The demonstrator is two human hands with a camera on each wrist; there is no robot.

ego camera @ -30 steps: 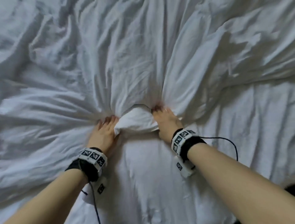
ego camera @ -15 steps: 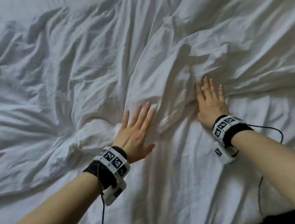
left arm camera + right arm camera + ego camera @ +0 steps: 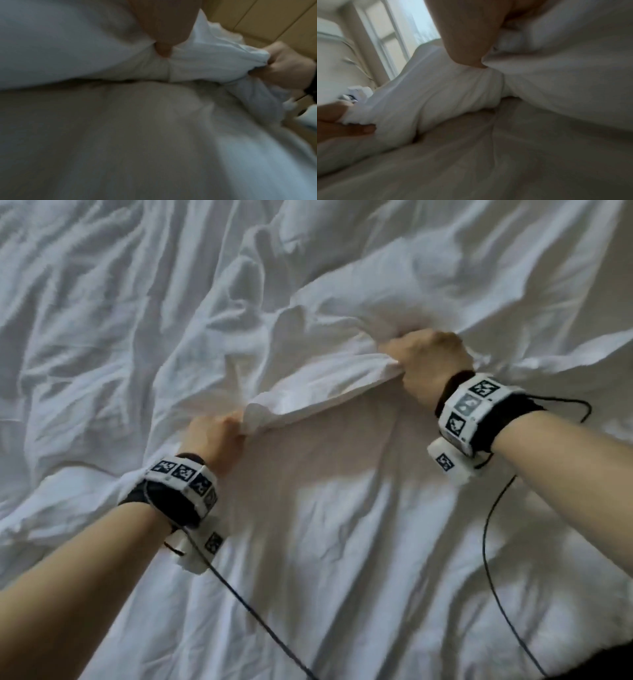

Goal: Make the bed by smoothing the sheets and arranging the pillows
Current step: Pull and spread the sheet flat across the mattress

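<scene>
Head view: the white sheet (image 3: 325, 559) lies crumpled over the bed. The left hand (image 3: 214, 436) and right hand (image 3: 428, 364) each have their grip bunched on one raised fold (image 3: 318, 386), whose long axis climbs from lower left to upper right.
Left wrist view: blurred; the fold (image 3: 197, 65) stretches rightward to the right hand (image 3: 288, 67), fingers curled round it.
Right wrist view: blurred; the fold (image 3: 436, 97) slants down-left to the left hand (image 3: 335, 119); a window (image 3: 412, 28) beyond.

Sheet (image 3: 318, 385) fold bunched between left hand (image 3: 214, 440), right hand (image 3: 428, 364).
</scene>
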